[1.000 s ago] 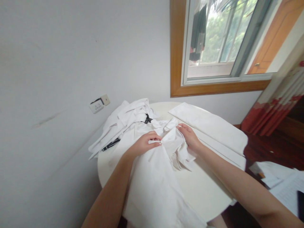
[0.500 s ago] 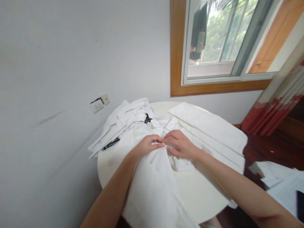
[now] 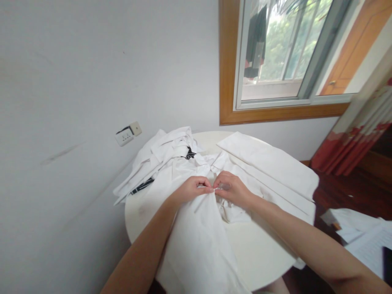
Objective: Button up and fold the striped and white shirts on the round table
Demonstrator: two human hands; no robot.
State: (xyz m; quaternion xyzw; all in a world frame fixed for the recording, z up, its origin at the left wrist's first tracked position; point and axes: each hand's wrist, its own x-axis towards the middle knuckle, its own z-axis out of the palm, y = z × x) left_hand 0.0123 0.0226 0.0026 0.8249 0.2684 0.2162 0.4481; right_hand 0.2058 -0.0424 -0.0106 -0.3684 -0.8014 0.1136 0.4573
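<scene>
A white shirt (image 3: 199,241) lies over the round table (image 3: 260,253), its lower part hanging toward me over the near edge. My left hand (image 3: 190,190) pinches the edge of the shirt's front between thumb and fingers. Right beside it, my right hand (image 3: 235,190) is closed on the same edge, the fingertips of both hands almost touching. Whatever small detail lies between the fingertips is hidden. Beyond the hands, the collar area is crumpled, and bunched fabric sits below my right hand.
A heap of white clothes (image 3: 162,149) with a black striped piece (image 3: 142,186) lies at the table's left. Flat folded white cloth (image 3: 269,161) covers the right side. Papers (image 3: 364,232) are at lower right. A wall with a socket (image 3: 124,136) borders the left.
My right hand has shifted slightly down, its fingers now pinched closer together at the shirt's edge. My left hand has barely moved and keeps its grip.
</scene>
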